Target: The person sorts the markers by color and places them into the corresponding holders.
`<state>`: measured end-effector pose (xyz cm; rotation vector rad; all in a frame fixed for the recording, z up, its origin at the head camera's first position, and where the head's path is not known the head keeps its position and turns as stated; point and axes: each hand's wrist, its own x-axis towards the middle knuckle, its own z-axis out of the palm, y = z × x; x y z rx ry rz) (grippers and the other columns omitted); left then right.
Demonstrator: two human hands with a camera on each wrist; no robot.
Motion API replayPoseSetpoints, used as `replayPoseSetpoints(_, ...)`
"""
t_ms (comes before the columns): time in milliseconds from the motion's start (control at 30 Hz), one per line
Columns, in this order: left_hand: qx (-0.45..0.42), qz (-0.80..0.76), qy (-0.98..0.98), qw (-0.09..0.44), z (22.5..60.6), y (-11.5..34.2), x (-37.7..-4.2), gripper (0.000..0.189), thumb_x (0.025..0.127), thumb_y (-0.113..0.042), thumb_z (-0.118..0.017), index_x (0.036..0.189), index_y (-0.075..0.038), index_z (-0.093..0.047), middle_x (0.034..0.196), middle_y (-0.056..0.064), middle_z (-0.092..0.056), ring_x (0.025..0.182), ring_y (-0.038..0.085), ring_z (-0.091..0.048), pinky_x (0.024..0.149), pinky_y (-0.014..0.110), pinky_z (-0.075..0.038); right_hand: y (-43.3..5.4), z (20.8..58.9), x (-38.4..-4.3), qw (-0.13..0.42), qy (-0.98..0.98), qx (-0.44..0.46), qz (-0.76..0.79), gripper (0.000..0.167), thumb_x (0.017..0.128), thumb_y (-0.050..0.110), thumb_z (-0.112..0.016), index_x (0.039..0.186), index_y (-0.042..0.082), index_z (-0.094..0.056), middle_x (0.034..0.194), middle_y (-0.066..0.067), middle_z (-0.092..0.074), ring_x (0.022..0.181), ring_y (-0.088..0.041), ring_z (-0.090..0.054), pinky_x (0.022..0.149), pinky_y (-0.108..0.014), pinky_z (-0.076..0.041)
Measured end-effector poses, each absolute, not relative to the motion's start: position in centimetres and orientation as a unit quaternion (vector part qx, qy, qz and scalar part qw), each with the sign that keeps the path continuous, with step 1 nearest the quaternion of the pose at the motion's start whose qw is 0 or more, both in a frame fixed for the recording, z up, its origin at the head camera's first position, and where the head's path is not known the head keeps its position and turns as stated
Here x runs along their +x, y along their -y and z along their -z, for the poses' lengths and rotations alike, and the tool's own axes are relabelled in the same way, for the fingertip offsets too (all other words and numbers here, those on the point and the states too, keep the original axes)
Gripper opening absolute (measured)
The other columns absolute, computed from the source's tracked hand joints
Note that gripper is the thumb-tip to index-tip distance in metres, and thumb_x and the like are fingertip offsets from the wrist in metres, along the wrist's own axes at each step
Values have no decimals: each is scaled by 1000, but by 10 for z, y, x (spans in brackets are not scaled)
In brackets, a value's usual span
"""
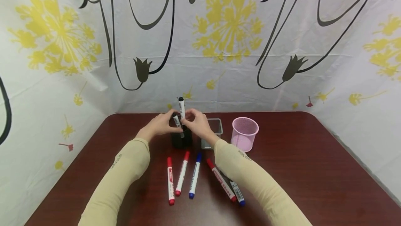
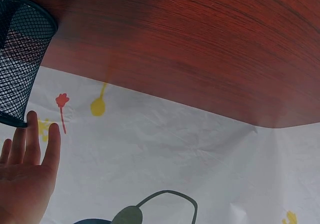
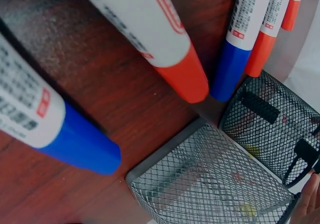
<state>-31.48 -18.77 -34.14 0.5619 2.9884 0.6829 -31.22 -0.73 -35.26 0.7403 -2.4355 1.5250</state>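
A black mesh pen holder (image 1: 180, 142) stands near the table's back edge, between both hands. My left hand (image 1: 161, 125) is at its left side, thumb stretched across the front near the rim. The left wrist view shows straight fingers (image 2: 32, 139) right at the mesh rim. My right hand (image 1: 199, 125) pinches a white marker with a black cap (image 1: 181, 104), upright over the holder. Another black-capped marker (image 1: 177, 119) leans in the holder beside the left thumb. Only part of the right hand (image 3: 309, 200) shows at the right wrist view's edge.
A silver rectangular mesh holder (image 1: 206, 145) is right of the black one, partly behind the right forearm. Farther right stands a pink mesh cup (image 1: 242, 141). In front lie red markers (image 1: 170, 182) and blue markers (image 1: 195, 175), some partly under the right sleeve. Patterned cloth (image 1: 200, 90) hangs behind.
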Motion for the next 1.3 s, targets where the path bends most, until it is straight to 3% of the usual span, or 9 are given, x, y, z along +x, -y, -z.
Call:
replayPoseSetpoints(1067, 181, -215, -960, 10, 339, 189, -312, 77, 69, -55, -65, 129, -17, -35, 113, 14, -52, 94, 25, -51, 78, 43, -41, 6, 360, -305, 81, 838, 266, -469, 17, 80, 9, -62, 96, 6, -59, 82, -1, -61, 73, -10, -57, 63, -23, -46)
replayPoseSetpoints(1300, 185, -209, -960, 5, 339, 189, -312, 74, 70, -53, -66, 126, -15, -37, 104, 11, -55, 87, 24, -53, 73, 41, -42, 7, 360, -304, 87, 838, 270, -467, 16, 81, 12, -64, 94, 4, -59, 84, -2, -60, 74, -11, -57, 63, -23, -46)
